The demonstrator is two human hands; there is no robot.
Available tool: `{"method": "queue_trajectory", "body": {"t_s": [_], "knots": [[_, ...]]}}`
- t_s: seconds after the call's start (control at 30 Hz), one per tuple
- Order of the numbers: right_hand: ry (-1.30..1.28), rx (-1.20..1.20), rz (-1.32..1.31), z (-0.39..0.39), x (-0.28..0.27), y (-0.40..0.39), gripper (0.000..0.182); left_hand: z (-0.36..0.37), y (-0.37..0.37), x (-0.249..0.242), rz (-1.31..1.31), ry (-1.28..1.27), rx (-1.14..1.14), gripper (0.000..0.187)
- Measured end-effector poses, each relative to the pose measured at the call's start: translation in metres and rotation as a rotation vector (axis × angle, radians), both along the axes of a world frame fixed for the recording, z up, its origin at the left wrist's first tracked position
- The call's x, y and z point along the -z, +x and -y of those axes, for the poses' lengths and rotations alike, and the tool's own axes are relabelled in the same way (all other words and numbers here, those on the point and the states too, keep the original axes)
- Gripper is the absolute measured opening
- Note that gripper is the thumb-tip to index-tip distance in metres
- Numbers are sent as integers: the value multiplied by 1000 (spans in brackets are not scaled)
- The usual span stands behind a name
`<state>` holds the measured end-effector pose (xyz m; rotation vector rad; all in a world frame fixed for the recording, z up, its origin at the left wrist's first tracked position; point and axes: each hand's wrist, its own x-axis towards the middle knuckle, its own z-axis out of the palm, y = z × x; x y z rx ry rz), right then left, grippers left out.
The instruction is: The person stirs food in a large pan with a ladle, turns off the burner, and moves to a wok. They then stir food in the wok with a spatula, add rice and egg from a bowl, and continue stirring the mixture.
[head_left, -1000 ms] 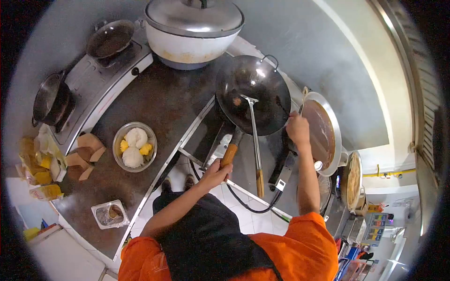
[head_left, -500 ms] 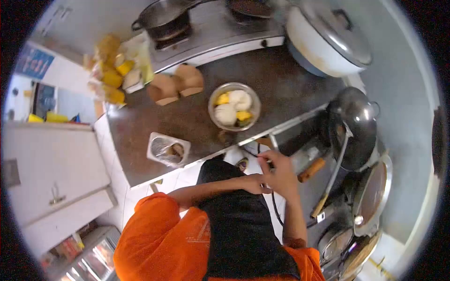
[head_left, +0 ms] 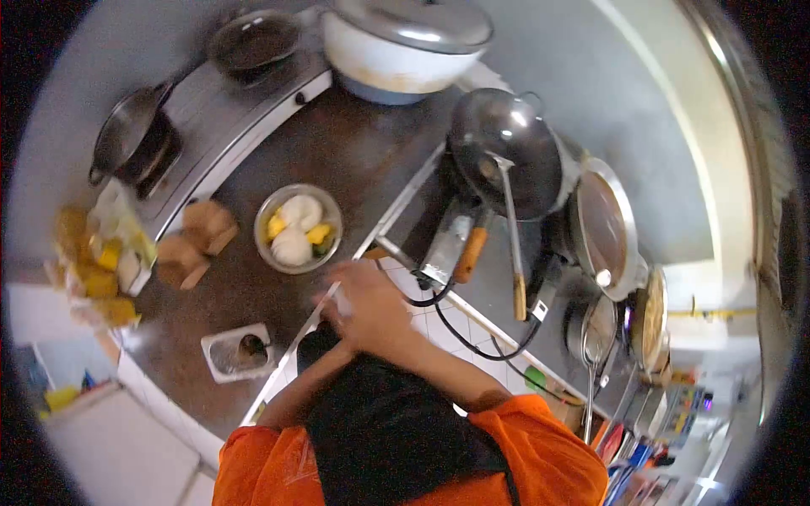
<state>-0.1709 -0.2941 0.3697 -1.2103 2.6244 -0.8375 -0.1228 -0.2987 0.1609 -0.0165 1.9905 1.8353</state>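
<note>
My right hand (head_left: 375, 305) is in front of my body near the counter edge, blurred by motion. Behind it and partly covered, my left hand (head_left: 339, 310) touches or nearly touches it. Something pale shows between the two hands, too small to make out. Beyond them on the dark counter (head_left: 228, 308) stands a round metal bowl (head_left: 331, 250) with white rounded pieces (head_left: 292, 248) and yellow pieces (head_left: 319, 234). To the left of my hands lies a small rectangular metal tray (head_left: 221, 355) with a dark item inside.
A wok (head_left: 481, 126) with a long spatula (head_left: 513, 228) and a wooden-handled cleaver (head_left: 445, 249) are at the right. Two brown cardboard pieces (head_left: 181, 261) and yellow packages (head_left: 84, 261) sit left. Behind are a lidded white pot (head_left: 396, 63) and pans (head_left: 253, 42).
The view has turned to the right, so the counter items appear further left. My hands have come together nearer the counter edge. The tray's clear wrap no longer shows.
</note>
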Motion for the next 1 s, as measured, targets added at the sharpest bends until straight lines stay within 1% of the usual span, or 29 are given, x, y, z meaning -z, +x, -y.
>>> {"method": "queue_trajectory", "body": {"t_s": [0.03, 0.07, 0.1, 0.13, 0.2, 0.23, 0.27, 0.3, 0.33, 0.4, 0.43, 0.5, 0.53, 0.57, 0.6, 0.63, 0.67, 0.7, 0.73, 0.8, 0.83, 0.87, 0.9, 0.93, 0.97, 1.0], "knots": [[-154, 164, -310, -37, -10, -20, 22, -4, -10, 10, -98, 16, -5, 53], [-166, 371, -379, -75, -11, -36, 23, -7, -19, 14, -193, 34, -16, 56], [97, 608, -479, -120, -10, -47, 29, -16, -25, -5, 99, 142, -149, 60], [191, 832, -546, -153, -16, -54, 36, -25, -41, -8, 83, 141, -128, 60], [448, 1040, -436, -222, 11, -62, 49, -43, -82, -13, 206, 267, -116, 61], [443, 1055, -442, -241, 14, -71, 49, -50, -96, -32, 197, 264, -103, 61], [485, 1061, -2, -254, 15, -83, 55, -54, -106, -60, 295, 377, -122, 58], [505, 1033, 441, -265, 19, -90, 61, -58, -110, -76, 396, 485, -138, 56], [492, 1044, 439, -275, 31, -94, 61, -62, -113, -81, 389, 476, -126, 56], [-178, 935, 748, -293, 55, -108, 55, -68, -120, -88, 439, 671, -27, 45], [-183, 935, 739, -307, 59, -118, 55, -72, -120, -87, 425, 695, -55, 36], [167, 541, -315, -333, 61, -134, 43, -75, -114, -87, 373, 690, -77, 34], [478, 722, -119, -318, 16, -133, 39, -76, -111, -90, 329, 684, -101, 33], [672, 716, -181, -303, -32, -131, 35, -76, -109, -102, 328, 657, -102, 32], [799, 733, -181, -292, -71, -129, 30, -74, -108, -111, 326, 655, -96, 32], [861, 738, -223, -287, -99, -128, 29, -72, -105, -119, 294, 672, -87, 30], [960, 699, -201, -277, -132, -128, 25, -72, -104, -121, 264, 689, -78, 27], [935, 694, -248, -298, -128, -141, 25, -73, -105, -121, 266, 697, -77, 27], [934, 695, -249, -303, -140, -150, 25, -74, -105, -120, 264, 697, -76, 27], [985, 447, -107, -307, -169, -166, 27, -77, -104, -119, 261, 661, -123, 36], [1097, 60, -174, -323, -167, -179, 24, -80, -106, -113, 255, 662, -124, 36], [1098, 59, -180, -328, -153, -193, 24, -84, -107, -102, 246, 627, -126, 36], [1182, -208, -337, -321, -140, -201, 24, -86, -108, -96, 238, 593, -129, 36], [1251, -480, -494, -311, -134, -205, 24, -83, -107, -104, 232, 596, -131, 36], [1253, -481, -500, -302, -129, -203, 24, -80, -104, -114, 238, 598, -108, 36], [1054, 60, -329, -292, -123, -196, 23, -77, -102, -124, 246, 599, -86, 35]]}}
